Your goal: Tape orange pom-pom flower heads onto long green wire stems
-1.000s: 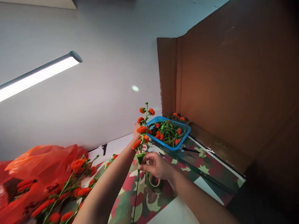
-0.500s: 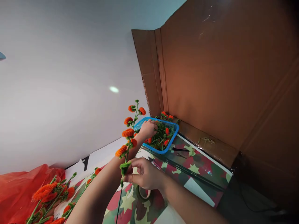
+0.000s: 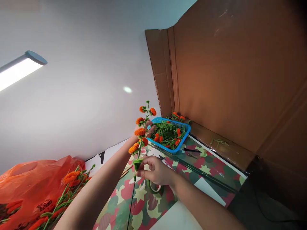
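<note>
My right hand pinches a handmade flower stem just below its green leaves and holds it upright. The stem carries several fuzzy orange blooms and green buds, and a thin dark wire runs down below the hand. Behind the blooms, my left hand is at the left edge of a blue plastic basket. Its fingers are bent and partly hidden by the flowers, so any hold cannot be made out. Green fuzzy leaves and stems with some orange blooms fill the basket.
An orange plastic bag and finished orange flowers lie at left. Tape roll, dark scissors and long green wires lie on the patterned tabletop. A cardboard wall stands at right.
My left hand has drawn back from over the basket's contents to its left edge. The right hand still holds the flower stem. The view has shifted left, bringing a lamp into sight.
</note>
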{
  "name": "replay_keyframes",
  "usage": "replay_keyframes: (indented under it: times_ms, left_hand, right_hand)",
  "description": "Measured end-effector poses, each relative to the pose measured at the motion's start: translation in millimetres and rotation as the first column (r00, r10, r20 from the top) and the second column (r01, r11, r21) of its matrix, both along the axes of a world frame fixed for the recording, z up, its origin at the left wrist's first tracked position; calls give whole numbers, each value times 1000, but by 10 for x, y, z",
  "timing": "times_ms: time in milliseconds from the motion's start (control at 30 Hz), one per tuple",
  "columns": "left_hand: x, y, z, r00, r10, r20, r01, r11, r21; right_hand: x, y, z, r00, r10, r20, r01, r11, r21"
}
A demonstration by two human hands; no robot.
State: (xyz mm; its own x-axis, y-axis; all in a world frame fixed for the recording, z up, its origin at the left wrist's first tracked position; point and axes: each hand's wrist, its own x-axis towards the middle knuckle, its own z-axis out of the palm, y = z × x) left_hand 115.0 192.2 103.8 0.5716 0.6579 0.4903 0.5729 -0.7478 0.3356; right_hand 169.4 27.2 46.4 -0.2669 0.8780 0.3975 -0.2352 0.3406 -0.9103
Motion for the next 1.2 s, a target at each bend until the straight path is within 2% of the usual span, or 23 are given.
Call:
replay_keyframes:
  times_ms: [133,200,300,367,433,467,500,533,600,700,800,867,933,1067,1200]
  left_hand:
    - [-588,-276,-37,995,15,-99,-17,1000,-14]
    - [-927,-538,-154,989,28,-143,-34,998,-45]
    - [-1296,-1031,-437,976,20,-215,-55,986,-159]
    - [-1396,-1361,-622,979,148,-142,-171,970,-173]
    - [-1395,-1662,-746,932,357,67,-342,925,-162]
    - [-1367,-1798,-779,891,415,184,-376,902,-213]
    - [-1328,-1921,-796,863,422,276,-336,889,-310]
    - [-1283,-2028,-800,846,405,348,-243,872,-425]
    - [-1190,-2185,-782,792,398,463,-56,803,-594]
    - [-1088,-2258,-743,657,505,560,38,719,-694]
    - [-1057,-2211,-734,588,542,600,106,684,-722]
    - [-1062,-2175,-751,549,553,627,187,650,-736]
    - [-1073,-2160,-782,490,567,662,292,609,-738]
    - [-1091,-2186,-839,339,596,728,518,528,-673]
    - [-1071,-2232,-887,300,640,708,669,388,-634]
  right_hand:
    - [4,15,-46,999,-3,42,4,999,-34]
    - [8,12,-54,997,-10,75,12,999,-31]
    - [12,15,-71,994,9,107,-8,1000,-11]
    - [10,29,-95,986,32,166,-30,999,-18]
    - [2,52,-118,973,71,221,-63,997,-45]
    - [-6,65,-123,966,75,247,-61,996,-63]
    - [-18,76,-121,959,78,272,-59,995,-79]
    - [-34,85,-112,950,78,301,-54,995,-87]
    - [-78,88,-73,926,72,370,-49,996,-72]
    - [-156,58,10,891,61,450,-47,998,-43]
    - [-216,7,76,855,52,517,-28,998,-54]
    - [-235,-24,106,828,17,561,7,999,-41]
    - [-241,-49,126,833,12,554,18,999,-48]
    - [-246,-100,93,926,155,343,-110,983,-146]
    - [-273,-161,-55,961,270,65,-246,936,-251]
